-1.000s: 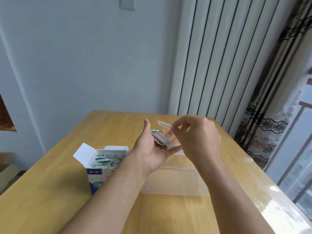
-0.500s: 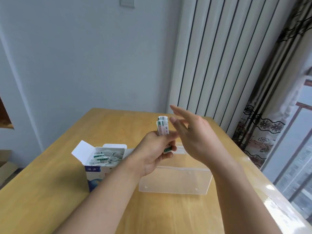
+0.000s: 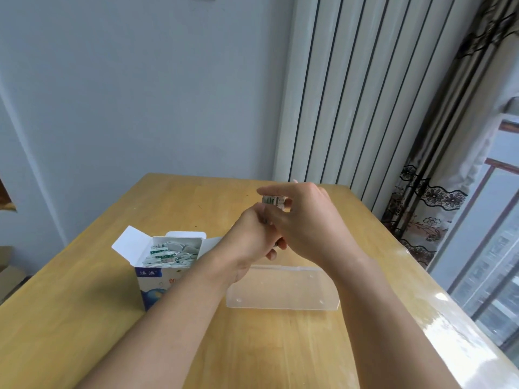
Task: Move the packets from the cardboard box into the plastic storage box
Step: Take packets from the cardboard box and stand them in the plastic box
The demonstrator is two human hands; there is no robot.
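A small stack of white and green packets (image 3: 274, 200) stands upright above the clear plastic storage box (image 3: 280, 290). My left hand (image 3: 250, 237) grips the stack from below, fingers curled round it. My right hand (image 3: 306, 223) is against the stack's top and right side, its index finger stretched over the upper end. Most of the stack is hidden between the two hands. The open cardboard box (image 3: 165, 273), white and blue, stands left of the plastic box and holds several more packets (image 3: 168, 255).
Both boxes stand on a wooden table (image 3: 92, 327) with a glossy right edge. Behind it are a grey wall, a white ribbed radiator and a patterned curtain at a window on the right.
My left hand turned the packets from flat on the palm to upright in its grip. My right hand, open beside the stack half a second ago, has closed in over its top.
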